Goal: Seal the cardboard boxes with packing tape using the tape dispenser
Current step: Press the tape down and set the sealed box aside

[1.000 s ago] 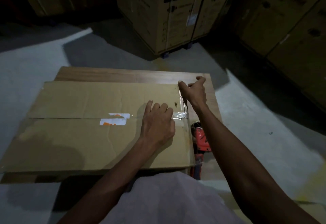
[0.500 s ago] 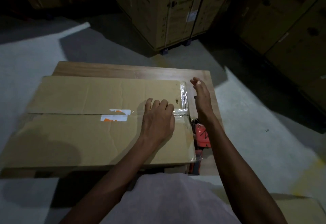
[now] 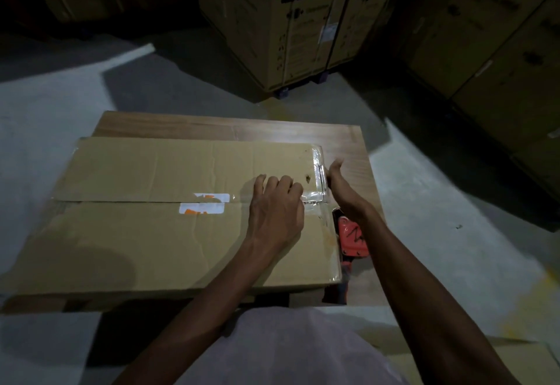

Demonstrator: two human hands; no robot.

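Note:
A flat cardboard box (image 3: pixel 145 233) lies on a low wooden table (image 3: pixel 342 142), its two top flaps meeting at a centre seam with a white and orange label. Clear packing tape (image 3: pixel 316 199) covers the seam's right end and runs along the box's right edge. My left hand (image 3: pixel 277 208) lies palm down on the box top, fingers on the tape by the seam. My right hand (image 3: pixel 341 181) presses with straight fingers against the box's right side, just beyond the seam. The red tape dispenser (image 3: pixel 351 237) lies on the table beside the box, partly under my right forearm.
Tall printed washing machine cartons (image 3: pixel 291 20) stand behind the table, and more cartons (image 3: pixel 500 51) line the right side. Grey concrete floor (image 3: pixel 439 218) surrounds the table. Another piece of cardboard (image 3: pixel 527 363) shows at the bottom right corner.
My right hand has left the far right corner of the box and come back along its right edge to the seam end. My left hand has stayed on the box top.

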